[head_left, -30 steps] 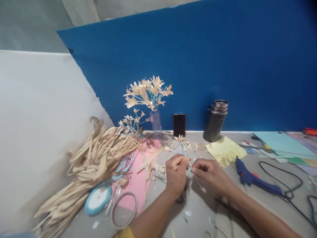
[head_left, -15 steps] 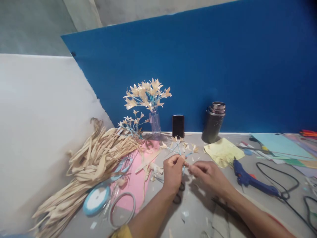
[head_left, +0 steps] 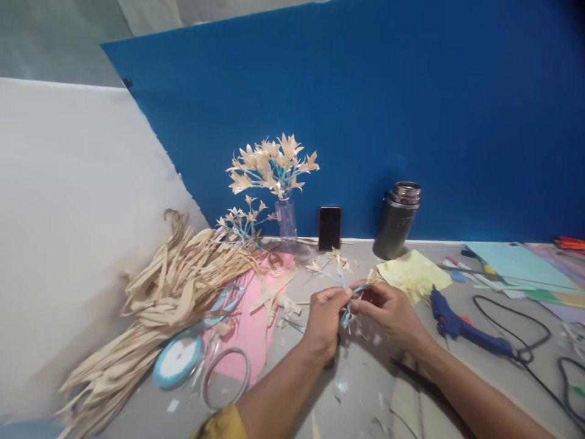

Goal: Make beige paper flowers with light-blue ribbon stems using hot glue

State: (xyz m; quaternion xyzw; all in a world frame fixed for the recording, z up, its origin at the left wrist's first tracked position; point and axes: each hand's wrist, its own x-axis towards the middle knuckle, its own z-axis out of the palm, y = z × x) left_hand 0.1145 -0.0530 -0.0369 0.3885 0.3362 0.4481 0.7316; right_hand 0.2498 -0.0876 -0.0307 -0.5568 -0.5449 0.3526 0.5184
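Observation:
My left hand (head_left: pixel 325 317) is closed, thumb and fingers pinching the blue-wrapped stems of a small flower spray (head_left: pixel 339 263) with cream, husk-like petals. Some blossoms fan out above the knuckles, and the blue stem ends (head_left: pixel 346 316) poke out below. Close on the right, my right hand (head_left: pixel 388 308) pinches at the same spray, fingers bent round a blue stem that leads toward a blossom near the yellow paper. The fingertips of both hands nearly meet, so the exact grip is partly hidden.
Dried husks (head_left: pixel 178 299) and a blue ribbon roll (head_left: pixel 178 361) lie left. Behind stand a vase (head_left: pixel 286 222) of finished-looking flowers, a phone (head_left: pixel 329 228) and a dark flask (head_left: pixel 397 221). Right are yellow paper (head_left: pixel 414 274) and a corded blue glue gun (head_left: pixel 473 332).
My right hand has moved up against the left and now pinches a stem of the spray. The spray has tilted and shifted slightly right. The view has shifted a little.

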